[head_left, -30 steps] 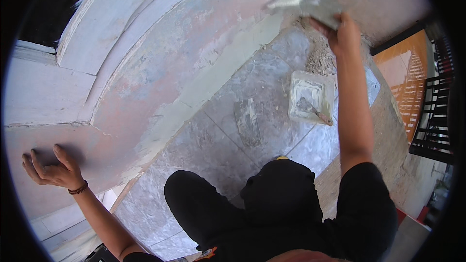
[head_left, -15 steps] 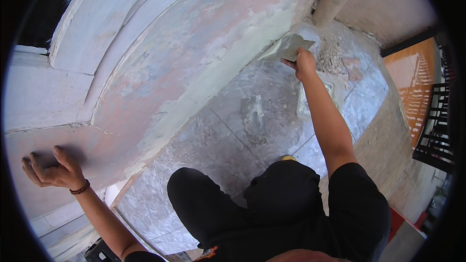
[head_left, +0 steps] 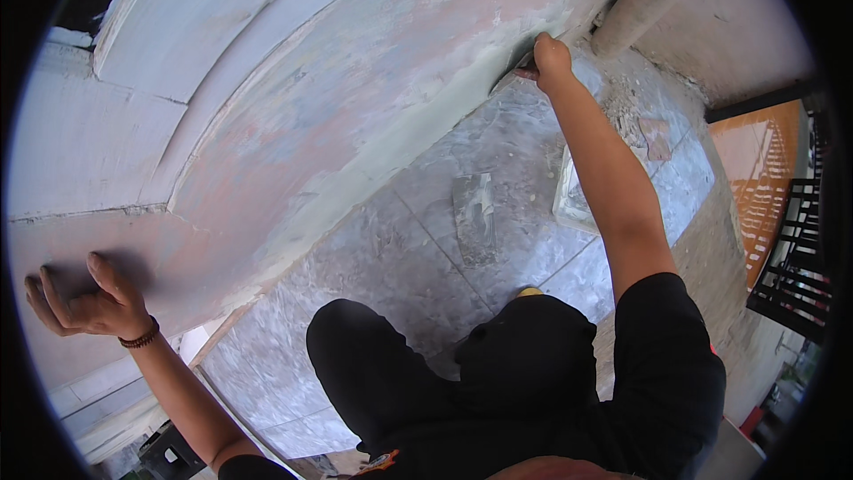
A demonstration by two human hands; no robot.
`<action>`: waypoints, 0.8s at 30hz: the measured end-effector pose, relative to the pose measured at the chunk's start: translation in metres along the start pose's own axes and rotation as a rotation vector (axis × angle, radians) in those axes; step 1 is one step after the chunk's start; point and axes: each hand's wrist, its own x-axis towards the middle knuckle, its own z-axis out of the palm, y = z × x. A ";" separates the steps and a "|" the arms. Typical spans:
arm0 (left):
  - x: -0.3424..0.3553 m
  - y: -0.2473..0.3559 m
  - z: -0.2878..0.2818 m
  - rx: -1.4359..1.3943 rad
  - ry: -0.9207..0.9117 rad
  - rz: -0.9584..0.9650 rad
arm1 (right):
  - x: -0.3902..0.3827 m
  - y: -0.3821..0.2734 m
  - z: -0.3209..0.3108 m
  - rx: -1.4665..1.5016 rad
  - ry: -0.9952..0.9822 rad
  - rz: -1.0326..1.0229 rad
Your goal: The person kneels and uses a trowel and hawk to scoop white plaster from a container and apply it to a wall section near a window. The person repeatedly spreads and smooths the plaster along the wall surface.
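Observation:
My right hand (head_left: 553,62) is closed round the handle of a plastering trowel (head_left: 514,73). The trowel's blade is turned toward the foot of the wall and is mostly hidden by the hand. A pale, wet-looking band of filler (head_left: 378,156) runs along the bottom of the pinkish wall (head_left: 302,116). Far to the left, my left hand (head_left: 93,300) is held up by the wall with its fingers apart and nothing in it. Whether its fingertips touch the wall I cannot tell. On the floor lies a second flat tool (head_left: 475,218), smeared with filler.
A pale shallow tray (head_left: 573,196) sits partly behind my right forearm on the tiled floor (head_left: 382,258). Crumbled debris (head_left: 622,107) and a broken tile piece (head_left: 656,138) lie near the round pipe (head_left: 635,9). A black slatted rack (head_left: 789,258) stands at the right.
My right hand has moved up to the wall, and the trowel has turned from lying broadly in view to nearly edge-on. My left hand has shifted slightly up and left.

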 end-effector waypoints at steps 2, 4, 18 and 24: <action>-0.002 -0.001 0.002 -0.018 0.007 -0.005 | -0.002 -0.009 0.003 -0.030 -0.019 -0.004; -0.002 -0.002 0.002 -0.017 0.010 -0.015 | -0.006 -0.024 0.003 -0.047 -0.027 -0.044; 0.003 0.004 -0.002 -0.015 0.033 -0.027 | -0.112 -0.175 -0.037 0.091 -0.159 -0.344; 0.007 0.006 -0.005 -0.034 0.019 -0.011 | -0.204 -0.124 -0.118 0.399 -0.173 -0.526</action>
